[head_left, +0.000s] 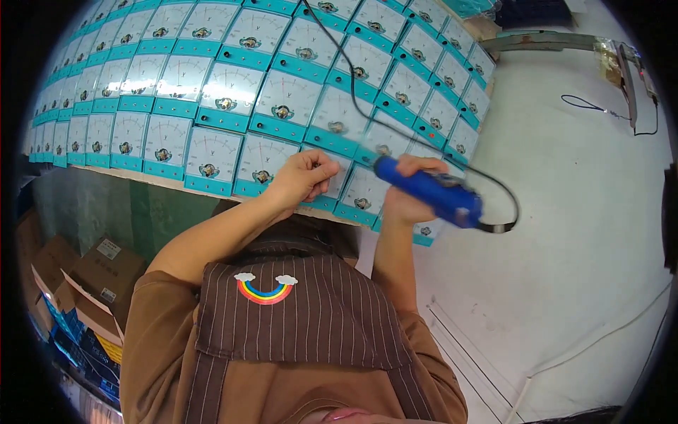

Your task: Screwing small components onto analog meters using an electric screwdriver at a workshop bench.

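Rows of panel meters with white dials and teal bases cover the table in front of me. My right hand is wrapped round a blue electric screwdriver, blurred by motion and tilted, its front end toward the meters on the left. A black cord leaves its back end. My left hand is closed, thumb against fingers, over the nearest row of meters; whatever it may hold is hidden. Between the two hands lies a partly covered meter.
The black cord runs across the meters and loops at the right. Cardboard boxes stand at the lower left. On the white wall at the right are a metal bar, a hanging cable loop and a pale cable.
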Motion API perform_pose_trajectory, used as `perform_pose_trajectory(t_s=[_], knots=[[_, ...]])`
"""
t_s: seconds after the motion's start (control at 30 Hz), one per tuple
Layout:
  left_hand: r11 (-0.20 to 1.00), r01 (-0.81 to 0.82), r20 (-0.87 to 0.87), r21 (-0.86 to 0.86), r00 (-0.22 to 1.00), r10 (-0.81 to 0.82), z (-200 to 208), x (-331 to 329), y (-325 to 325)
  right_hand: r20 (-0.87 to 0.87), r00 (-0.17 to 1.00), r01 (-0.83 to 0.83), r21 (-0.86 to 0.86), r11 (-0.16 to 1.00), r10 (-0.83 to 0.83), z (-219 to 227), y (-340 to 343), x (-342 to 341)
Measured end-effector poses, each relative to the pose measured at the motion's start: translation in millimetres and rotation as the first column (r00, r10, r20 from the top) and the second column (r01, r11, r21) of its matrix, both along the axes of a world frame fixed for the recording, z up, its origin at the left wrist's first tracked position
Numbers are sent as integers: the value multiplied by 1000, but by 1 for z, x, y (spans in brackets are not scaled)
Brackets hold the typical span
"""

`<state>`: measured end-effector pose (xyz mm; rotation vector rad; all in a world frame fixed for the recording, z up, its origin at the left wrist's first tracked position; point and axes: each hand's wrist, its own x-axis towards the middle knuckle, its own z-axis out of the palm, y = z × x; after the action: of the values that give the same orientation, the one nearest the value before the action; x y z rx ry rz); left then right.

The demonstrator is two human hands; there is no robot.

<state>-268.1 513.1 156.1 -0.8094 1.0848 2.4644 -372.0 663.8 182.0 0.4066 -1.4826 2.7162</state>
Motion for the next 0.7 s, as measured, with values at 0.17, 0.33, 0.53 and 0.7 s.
perform_pose_trajectory(t_s=[0.17, 0.33, 0.53, 0.7], knots=[[990, 15, 42, 140, 999, -21, 2, -13, 19, 168, 921, -260, -406, 876, 351, 38, 39, -9], [957, 131, 19, 259, 990, -140, 15, -27, 40, 173, 922, -260, -384, 886, 345, 44, 55, 6], [981, 95, 66, 167, 992, -108, -1, -29, 51, 54, 993, 107, -10, 994, -106, 32, 81, -2], [958, 194, 59, 213, 976, -211, -1, -21, 42, 27, 980, 196, 68, 978, -198, 13, 86, -11]])
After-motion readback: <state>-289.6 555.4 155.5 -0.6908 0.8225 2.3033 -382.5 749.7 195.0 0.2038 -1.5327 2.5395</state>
